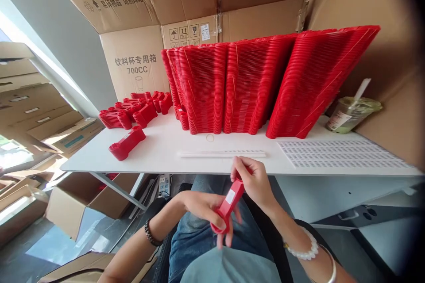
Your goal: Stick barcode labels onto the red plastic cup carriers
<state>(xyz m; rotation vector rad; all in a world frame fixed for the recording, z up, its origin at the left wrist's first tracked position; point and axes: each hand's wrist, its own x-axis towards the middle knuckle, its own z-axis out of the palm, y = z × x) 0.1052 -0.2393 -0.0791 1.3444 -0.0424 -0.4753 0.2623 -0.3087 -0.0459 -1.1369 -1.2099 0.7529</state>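
A red plastic piece [234,192] with rounded ends and a white label on its flat middle is held tilted over my lap. My left hand [209,212] grips its lower end, the thumb across the round rim and other fingers beneath. At the upper end, my right hand [254,181] is closed, its fingers bent around the tip. The right fingertips are partly hidden. Just past my hands, a thin white strip [219,154] lies along the table's front edge. Another loose red piece [128,143] rests at the left of the table.
Tall nested stacks of red pieces [245,84] stand on the white table [166,154]. A heap of red pieces [136,108] lies at back left. Right are a label sheet [341,154] and a drink cup [352,115]. Cardboard [133,44] walls the back; an open box [69,203] sits below left.
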